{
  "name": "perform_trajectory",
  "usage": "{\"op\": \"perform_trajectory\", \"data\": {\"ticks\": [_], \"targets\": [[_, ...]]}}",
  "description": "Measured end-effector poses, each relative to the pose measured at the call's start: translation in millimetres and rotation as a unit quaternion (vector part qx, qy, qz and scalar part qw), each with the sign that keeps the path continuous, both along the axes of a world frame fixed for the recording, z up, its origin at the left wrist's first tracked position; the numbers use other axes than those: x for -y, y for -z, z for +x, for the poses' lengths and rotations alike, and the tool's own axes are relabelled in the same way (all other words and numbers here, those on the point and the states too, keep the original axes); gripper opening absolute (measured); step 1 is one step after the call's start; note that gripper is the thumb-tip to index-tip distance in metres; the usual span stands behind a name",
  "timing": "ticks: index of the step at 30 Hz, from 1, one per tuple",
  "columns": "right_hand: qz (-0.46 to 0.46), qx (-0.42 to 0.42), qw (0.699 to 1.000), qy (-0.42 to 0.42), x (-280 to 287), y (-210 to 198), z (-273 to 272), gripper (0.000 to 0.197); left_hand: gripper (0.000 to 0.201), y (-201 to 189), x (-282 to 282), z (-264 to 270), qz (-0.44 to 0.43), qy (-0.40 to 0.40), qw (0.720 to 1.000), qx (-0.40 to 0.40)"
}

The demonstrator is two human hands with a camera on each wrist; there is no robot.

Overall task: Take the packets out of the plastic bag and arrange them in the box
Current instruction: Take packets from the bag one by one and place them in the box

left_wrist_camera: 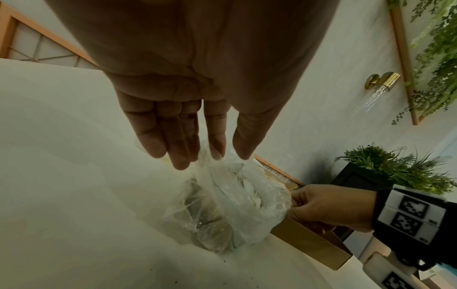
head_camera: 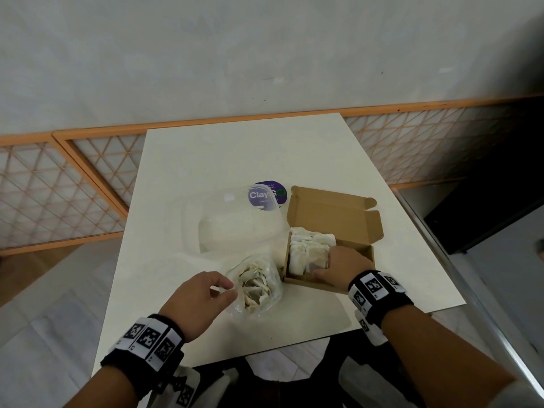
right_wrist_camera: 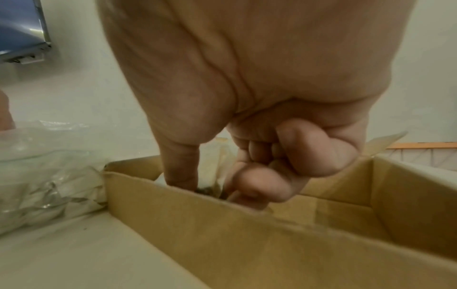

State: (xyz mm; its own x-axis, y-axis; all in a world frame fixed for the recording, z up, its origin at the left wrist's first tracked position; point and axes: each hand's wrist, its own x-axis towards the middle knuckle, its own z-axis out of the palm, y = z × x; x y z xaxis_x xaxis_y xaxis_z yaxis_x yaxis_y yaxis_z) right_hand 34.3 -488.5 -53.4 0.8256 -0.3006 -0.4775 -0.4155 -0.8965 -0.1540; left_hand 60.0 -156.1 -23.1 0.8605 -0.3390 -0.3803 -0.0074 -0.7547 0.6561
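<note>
A clear plastic bag point(head_camera: 256, 287) of pale packets lies on the white table point(head_camera: 223, 160), just left of an open cardboard box point(head_camera: 334, 214). My left hand point(head_camera: 231, 290) pinches the bag's left rim between thumb and forefinger; in the left wrist view the left hand point(left_wrist_camera: 230, 154) holds the top of the bag point(left_wrist_camera: 237, 205). Several packets point(head_camera: 309, 248) fill the left part of the box. My right hand point(head_camera: 323, 267) reaches into the box. In the right wrist view the right hand point(right_wrist_camera: 215, 185) has thumb and curled fingers around a packet point(right_wrist_camera: 212, 172) behind the box wall point(right_wrist_camera: 247, 234).
An empty clear plastic tub point(head_camera: 235, 225) lies behind the bag, over a round purple sticker point(head_camera: 266, 195). The right part of the box shows bare cardboard. An orange lattice screen point(head_camera: 88, 178) runs behind the table. The table's near edge is close to my wrists.
</note>
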Motion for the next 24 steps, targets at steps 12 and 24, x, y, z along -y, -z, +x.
{"op": "perform_trajectory", "data": {"ticks": [12,24], "targets": [[0.135,0.162,0.953,-0.219,-79,-63,-17,0.014,0.012,-4,7,-3,0.024,0.031,0.999,-0.005],[0.116,0.111,0.955,-0.25,-124,-21,4,0.021,0.016,-1,15,4,0.044,0.034,0.997,0.046]]}}
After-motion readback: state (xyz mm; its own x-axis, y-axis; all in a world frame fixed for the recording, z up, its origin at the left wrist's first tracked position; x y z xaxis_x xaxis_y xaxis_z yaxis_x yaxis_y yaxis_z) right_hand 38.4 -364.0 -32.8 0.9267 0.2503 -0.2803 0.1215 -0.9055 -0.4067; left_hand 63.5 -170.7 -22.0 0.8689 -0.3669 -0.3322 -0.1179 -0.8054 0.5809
